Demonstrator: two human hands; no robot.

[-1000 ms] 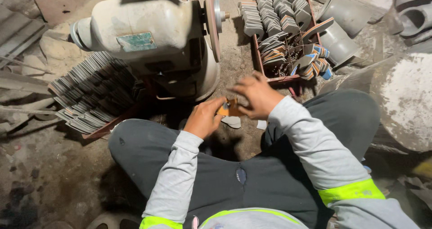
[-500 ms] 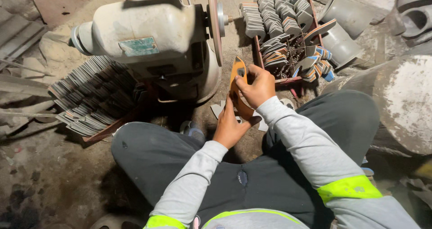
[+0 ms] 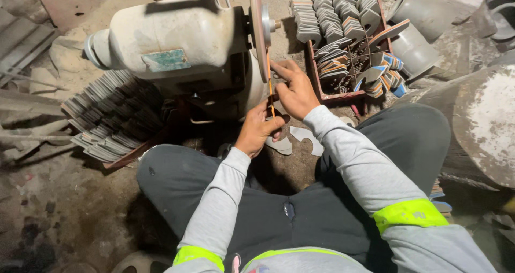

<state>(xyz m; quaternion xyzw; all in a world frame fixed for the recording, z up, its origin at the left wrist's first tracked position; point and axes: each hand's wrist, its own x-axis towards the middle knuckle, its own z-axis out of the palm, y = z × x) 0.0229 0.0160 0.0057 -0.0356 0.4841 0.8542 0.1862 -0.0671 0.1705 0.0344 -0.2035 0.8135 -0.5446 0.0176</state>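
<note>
I sit on the ground in front of a bench grinder (image 3: 171, 48) with a thin grinding wheel (image 3: 258, 26). Both hands hold a thin flat metal blank (image 3: 271, 93) edge-on, its upper end up against the wheel's rim. My left hand (image 3: 260, 131) grips the blank's lower end. My right hand (image 3: 292, 90) pinches its upper part, fingers close to the wheel. Two pale flat blanks (image 3: 300, 141) lie on the ground just below my hands.
A red metal crate (image 3: 348, 93) with several stacked and loose blanks stands to the right of the grinder. More stacked blanks fill a tray (image 3: 112, 117) at left. A grey drum (image 3: 483, 123) is at right, grey pipe pieces (image 3: 424, 21) behind the crate.
My hands rose from near the ground with the blank, turned it upright, and brought it forward against the grinding wheel.
</note>
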